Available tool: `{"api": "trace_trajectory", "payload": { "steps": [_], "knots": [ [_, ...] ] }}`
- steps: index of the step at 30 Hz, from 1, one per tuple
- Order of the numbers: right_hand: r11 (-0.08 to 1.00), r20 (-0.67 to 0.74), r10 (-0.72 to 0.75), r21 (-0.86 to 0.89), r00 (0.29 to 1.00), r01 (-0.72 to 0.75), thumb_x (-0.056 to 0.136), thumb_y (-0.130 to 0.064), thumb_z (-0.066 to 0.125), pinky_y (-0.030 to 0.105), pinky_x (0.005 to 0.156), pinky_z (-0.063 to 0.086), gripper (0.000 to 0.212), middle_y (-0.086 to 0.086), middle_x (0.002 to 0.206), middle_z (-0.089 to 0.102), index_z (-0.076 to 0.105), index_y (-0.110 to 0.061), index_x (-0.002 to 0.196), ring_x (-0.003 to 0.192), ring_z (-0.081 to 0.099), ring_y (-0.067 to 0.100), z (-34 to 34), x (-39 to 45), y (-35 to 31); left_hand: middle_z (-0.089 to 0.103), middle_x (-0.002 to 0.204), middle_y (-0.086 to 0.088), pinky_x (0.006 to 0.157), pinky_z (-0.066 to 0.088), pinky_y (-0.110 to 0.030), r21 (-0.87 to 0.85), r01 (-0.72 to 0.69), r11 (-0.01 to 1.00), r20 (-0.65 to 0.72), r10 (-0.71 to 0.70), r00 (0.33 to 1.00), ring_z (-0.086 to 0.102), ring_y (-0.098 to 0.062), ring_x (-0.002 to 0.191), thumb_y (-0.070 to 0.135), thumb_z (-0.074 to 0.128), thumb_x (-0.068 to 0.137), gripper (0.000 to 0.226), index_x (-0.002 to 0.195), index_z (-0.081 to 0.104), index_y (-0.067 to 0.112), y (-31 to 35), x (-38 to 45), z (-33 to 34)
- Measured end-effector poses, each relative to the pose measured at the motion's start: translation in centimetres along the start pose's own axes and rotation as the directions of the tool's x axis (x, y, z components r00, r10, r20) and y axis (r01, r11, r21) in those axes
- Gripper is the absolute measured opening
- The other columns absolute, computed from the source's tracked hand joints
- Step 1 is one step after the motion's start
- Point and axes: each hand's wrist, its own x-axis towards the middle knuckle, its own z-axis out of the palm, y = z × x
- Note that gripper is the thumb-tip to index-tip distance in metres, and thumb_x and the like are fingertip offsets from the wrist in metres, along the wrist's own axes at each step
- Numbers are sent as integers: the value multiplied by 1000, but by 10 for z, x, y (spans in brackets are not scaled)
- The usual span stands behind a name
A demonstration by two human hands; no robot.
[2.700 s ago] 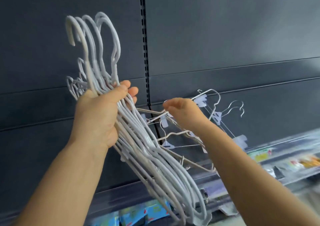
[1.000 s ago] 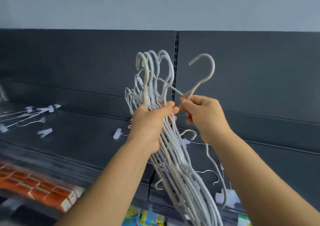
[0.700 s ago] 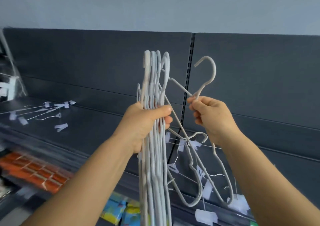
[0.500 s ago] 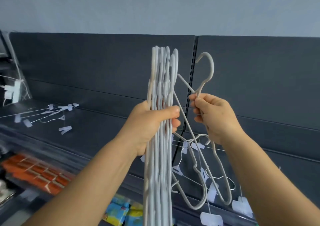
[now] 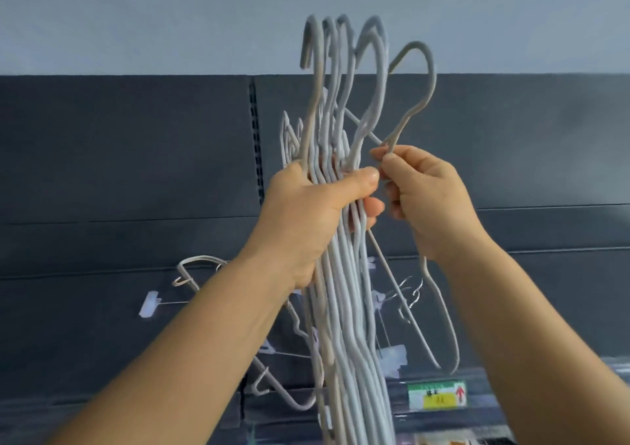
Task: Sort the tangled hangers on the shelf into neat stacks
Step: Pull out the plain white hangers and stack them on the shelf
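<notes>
Two hands work in front of the dark shelf (image 5: 136, 325): the left hand (image 5: 313, 219) grips a bunch of white hangers (image 5: 344, 308) upright, while the right hand (image 5: 429, 195) pinches one hanger (image 5: 417, 79) by its neck, just beside the bunch.

A pale grey-blue wall (image 5: 136, 18) fills the top of the view, evenly lit, with a small dark speck near its upper left. Below it runs a dark charcoal back panel (image 5: 119, 148) of shop shelving, made of horizontal boards with thin seams between them. A vertical slotted upright (image 5: 256, 144) divides the panel into 2 sections. At the lower right, a green and yellow price label (image 5: 437, 396) with a red arrow sits on the shelf edge.
</notes>
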Motion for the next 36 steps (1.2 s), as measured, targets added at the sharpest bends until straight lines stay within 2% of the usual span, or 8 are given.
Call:
{"api": "trace_trajectory", "payload": {
  "steps": [5,11,18,22,25,30,33,36],
  "knots": [
    [999,-126,12,-46,992,-18,90,-12,48,27,52,40,23,-9,59,59,68,-23,94,64,46,20,-65,0,6,66,57,0,54,54,-24,-33,44,998,173,-38,984,66,-10,55,7,69,82,10,76,63,13,-19,15,58],
    [1000,-262,15,-20,965,-21,78,-24,54,43,69,48,16,8,74,62,69,-25,85,71,51,27,-152,13,23,66,63,-2,52,55,-24,-99,187,977,350,-141,926,64,-11,53,8,69,81,14,94,65,3,-50,35,141],
    [991,-317,60,-96,946,-95,83,-18,53,46,65,49,17,10,70,57,69,-25,84,66,47,27,-268,44,69,65,63,-4,51,53,-24,-62,374,926,434,-312,845,62,-13,50,13,72,79,16,91,64,6,-111,77,249],
    [978,-384,83,-147,920,-150,87,-14,54,32,56,38,16,1,58,46,67,-23,85,56,38,19,-331,71,93,65,58,-2,48,53,-22,108,376,921,413,-385,825,62,-12,48,11,72,79,10,84,63,8,-149,106,293],
    [973,-393,90,-160,915,-165,87,-12,53,31,55,34,17,0,60,47,67,-21,88,56,38,17,-362,90,110,64,57,-4,46,49,-21,195,367,909,398,-416,818,60,-12,45,6,71,79,9,83,64,5,-176,124,315],
    [962,-372,90,-207,924,-177,89,-21,53,28,49,29,18,1,56,39,65,-16,77,52,33,16,-389,112,135,67,69,-11,59,56,-33,343,283,896,409,-414,813,64,-23,58,6,75,75,21,91,63,1,-207,147,333],
    [917,-417,-7,-365,909,-161,90,-24,53,27,48,30,26,-3,51,36,55,-2,77,49,31,15,-405,122,144,69,80,-16,64,59,-34,438,202,876,487,-421,765,65,-27,71,5,75,73,25,94,64,-3,-212,158,334],
    [828,-439,-109,-536,892,-163,90,-26,50,27,52,30,28,-2,52,38,53,-1,76,52,32,16,-424,128,147,69,77,-16,65,58,-34,529,155,834,546,-475,690,65,-28,71,6,74,74,26,93,63,-7,-216,163,328]
  ]
}}
